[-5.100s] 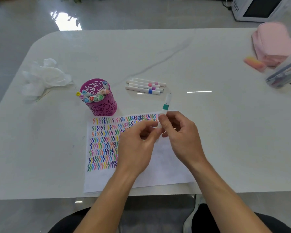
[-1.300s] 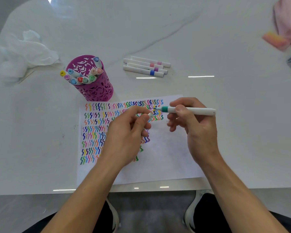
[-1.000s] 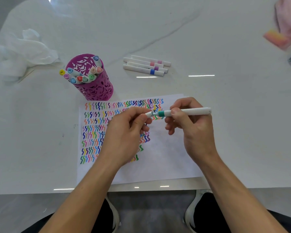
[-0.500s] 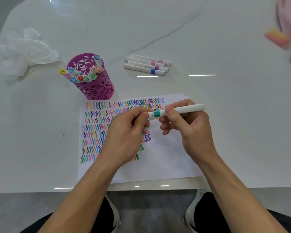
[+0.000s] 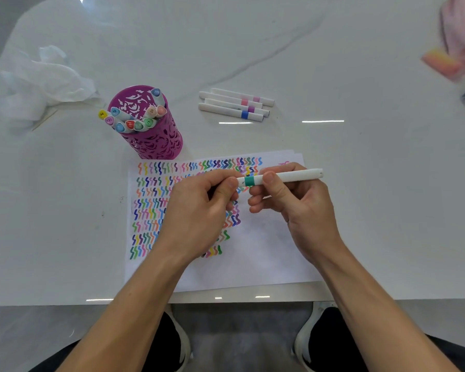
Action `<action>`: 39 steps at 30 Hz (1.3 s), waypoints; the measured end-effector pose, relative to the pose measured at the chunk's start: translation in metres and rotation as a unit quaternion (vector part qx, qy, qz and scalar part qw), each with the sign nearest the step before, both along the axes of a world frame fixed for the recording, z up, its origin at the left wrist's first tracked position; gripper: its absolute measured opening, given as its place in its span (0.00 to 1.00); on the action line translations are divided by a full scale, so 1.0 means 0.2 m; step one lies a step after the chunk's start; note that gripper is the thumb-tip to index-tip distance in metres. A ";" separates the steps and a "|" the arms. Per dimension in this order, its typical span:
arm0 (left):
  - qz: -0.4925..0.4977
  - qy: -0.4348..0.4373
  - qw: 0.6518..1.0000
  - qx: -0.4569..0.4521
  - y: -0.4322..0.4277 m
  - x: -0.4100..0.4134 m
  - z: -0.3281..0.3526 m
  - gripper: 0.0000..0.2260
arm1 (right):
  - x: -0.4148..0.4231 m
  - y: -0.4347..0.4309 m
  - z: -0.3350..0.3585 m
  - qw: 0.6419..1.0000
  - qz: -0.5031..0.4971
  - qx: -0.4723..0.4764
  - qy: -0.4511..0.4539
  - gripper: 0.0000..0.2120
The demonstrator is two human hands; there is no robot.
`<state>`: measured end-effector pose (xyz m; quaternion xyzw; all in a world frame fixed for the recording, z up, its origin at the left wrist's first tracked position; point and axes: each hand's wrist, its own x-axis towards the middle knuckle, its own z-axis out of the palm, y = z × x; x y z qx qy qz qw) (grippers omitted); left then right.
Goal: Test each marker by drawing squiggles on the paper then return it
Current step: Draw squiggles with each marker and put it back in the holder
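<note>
Lying level just above the paper [image 5: 266, 259], the green-banded marker [image 5: 293, 176] is clamped at its barrel in the grip of the right hand [image 5: 304, 210], while its cap end is pinched by the left hand [image 5: 199, 210]. Many rows of squiggles are drawn; the sheet's lower right is left blank. Four markers [image 5: 234, 106] are laid on the worktop [image 5: 360, 183] and others stood in the purple cup [image 5: 159, 140], so much testing seems done. On cap ends, 44, 48 and 50 can be read

**A two-handed grip**

The left hand [image 5: 199, 210] and right hand [image 5: 304, 210] pinch a white teal-banded marker [image 5: 293, 175] level above a squiggle-covered white paper sheet [image 5: 266, 259] on the pale marble desk [image 5: 373, 197], near a magenta perforated pen cup [image 5: 159, 142].
</note>
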<state>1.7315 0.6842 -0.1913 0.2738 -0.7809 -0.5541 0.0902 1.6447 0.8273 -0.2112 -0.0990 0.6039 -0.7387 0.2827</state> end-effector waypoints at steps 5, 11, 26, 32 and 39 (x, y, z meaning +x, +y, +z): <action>0.013 0.082 0.996 -0.026 -0.08 0.01 0.08 0.07 | 0.00 -0.01 0.02 0.999 -0.003 0.033 0.034 0.14; 0.098 0.202 0.962 -0.154 -0.23 0.04 0.16 0.08 | -0.01 0.00 0.01 0.992 -0.025 0.087 0.089 0.15; 0.237 0.334 0.874 -0.261 -0.32 0.12 0.21 0.09 | 0.01 -0.01 -0.03 0.986 -0.046 0.111 0.120 0.16; 0.238 0.293 0.860 -0.344 -0.34 0.12 0.18 0.11 | 0.01 -0.01 -0.04 0.985 -0.043 0.114 0.124 0.15; 0.186 0.169 0.860 -0.445 -0.37 0.09 0.09 0.12 | 0.00 -0.01 -0.05 0.986 -0.047 0.104 0.119 0.09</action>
